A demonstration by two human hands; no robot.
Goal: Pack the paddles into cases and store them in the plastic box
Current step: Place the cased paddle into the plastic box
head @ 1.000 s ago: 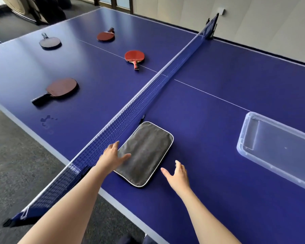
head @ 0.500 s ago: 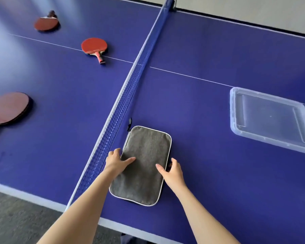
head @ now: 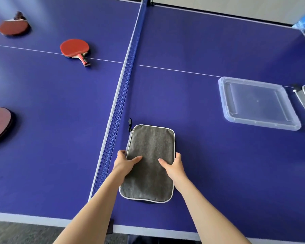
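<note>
Gripping the grey case (head: 149, 162) by both long edges, the left hand (head: 124, 163) and right hand (head: 174, 166) likely steady it for opening.

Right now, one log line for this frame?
left hand grips grey paddle case | right hand grips case | plastic box empty | paddles uncased

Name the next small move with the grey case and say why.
Probably lift the grey case and unzip it: the left hand and right hand grip its long edges, it looks closed, its zipper pull lies at the far corner, and the paddles, like the red paddle, lie uncased beyond the net.
</note>
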